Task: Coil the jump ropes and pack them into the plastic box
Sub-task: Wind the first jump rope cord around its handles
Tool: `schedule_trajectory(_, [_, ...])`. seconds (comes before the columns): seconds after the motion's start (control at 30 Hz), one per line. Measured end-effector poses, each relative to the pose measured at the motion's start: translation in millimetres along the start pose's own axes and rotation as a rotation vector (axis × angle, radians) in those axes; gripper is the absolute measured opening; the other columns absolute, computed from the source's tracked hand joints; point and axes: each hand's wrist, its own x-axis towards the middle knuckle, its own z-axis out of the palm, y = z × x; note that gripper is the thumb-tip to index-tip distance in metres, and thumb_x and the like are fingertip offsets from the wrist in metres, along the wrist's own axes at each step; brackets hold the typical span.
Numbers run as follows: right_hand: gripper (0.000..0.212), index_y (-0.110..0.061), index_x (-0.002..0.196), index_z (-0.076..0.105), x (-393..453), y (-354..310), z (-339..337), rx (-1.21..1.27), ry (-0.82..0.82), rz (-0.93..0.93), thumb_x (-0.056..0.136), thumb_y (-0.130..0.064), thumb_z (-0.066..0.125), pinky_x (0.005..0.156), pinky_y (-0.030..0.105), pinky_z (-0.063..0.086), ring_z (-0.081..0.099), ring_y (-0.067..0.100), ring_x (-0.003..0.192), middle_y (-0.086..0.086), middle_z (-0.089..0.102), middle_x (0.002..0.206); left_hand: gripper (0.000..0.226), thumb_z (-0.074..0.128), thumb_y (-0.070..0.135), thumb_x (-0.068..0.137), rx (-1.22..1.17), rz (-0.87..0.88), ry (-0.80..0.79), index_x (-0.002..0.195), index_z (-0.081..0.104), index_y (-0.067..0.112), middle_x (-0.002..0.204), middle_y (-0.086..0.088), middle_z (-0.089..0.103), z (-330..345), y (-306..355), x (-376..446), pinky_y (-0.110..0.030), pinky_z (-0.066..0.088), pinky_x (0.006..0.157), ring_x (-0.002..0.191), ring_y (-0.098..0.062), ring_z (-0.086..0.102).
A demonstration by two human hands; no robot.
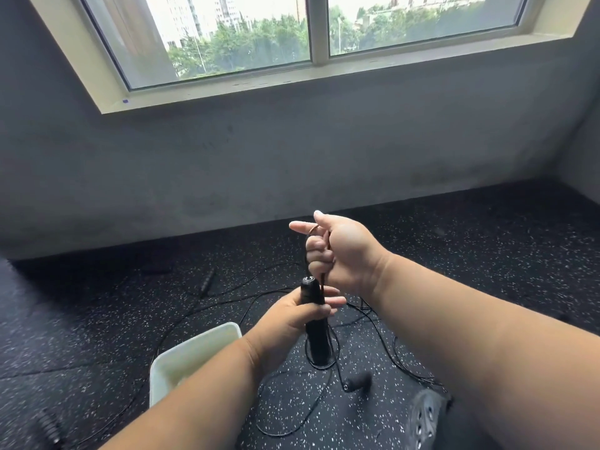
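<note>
Coiling is under way: the left hand [293,315] clenches the black handle [313,316] upright above the floor [487,254]; the right hand [341,251] pinches a cord [308,251] loop; next, wind on more slack; the plastic box [191,355] waits just beside.

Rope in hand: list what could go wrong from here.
1. Cord trails loose across the floor, crossing other cord; pulling it in may snag or tangle.
2. The second handle lies on the floor and could drag or catch.
3. The left hand grips the handle over the box; wraps might slip off.
</note>
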Motion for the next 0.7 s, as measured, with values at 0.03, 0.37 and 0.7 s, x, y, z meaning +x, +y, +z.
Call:
schedule_trajectory(0.03, [0.049, -0.007, 0.136, 0.056, 1.3, -2.0, -1.7, 0.023, -0.002, 0.009, 0.110, -0.043, 0.036, 0.043, 0.019, 0.015, 0.020, 0.005, 0.042, -0.006, 0.029, 0.059, 0.037, 0.079, 0.017, 0.081, -0.020, -0.015, -0.014, 0.115, 0.068, 0.010, 0.112, -0.006, 0.079, 1.8, -2.4, -1.7, -0.036, 0.050, 0.099, 0.107, -0.019, 0.073])
schedule_trajectory(0.37, [0.058, -0.017, 0.121, 0.064, 9.2, 8.6, -38.6, -0.447, -0.237, 0.077, 0.089, -0.065, 0.054, 0.083, 0.043, 0.038, 0.054, 0.026, 0.097, 0.009, 0.060, 0.102, 0.007, 0.058, 0.004, 0.092, -0.497, 0.112, 0.138, 0.098, 0.058, 0.008, 0.071, -0.007, 0.053, -15.3, 55.1, 6.7, -0.041, 0.051, 0.076, 0.066, -0.020, 0.054])
schedule_trajectory(0.7, [0.027, -0.011, 0.122, 0.070, -1.0, 65.2, -48.6, -1.120, -0.298, 0.111, 0.108, -0.025, 0.051, 0.075, 0.013, 0.048, 0.068, 0.010, 0.093, 0.007, 0.075, 0.115, 0.018, 0.050, 0.009, 0.102, -0.570, 0.160, 0.238, 0.116, 0.060, 0.015, 0.078, 0.000, 0.059, -52.3, 90.3, 5.5, -0.041, 0.055, 0.091, 0.073, -0.016, 0.061])
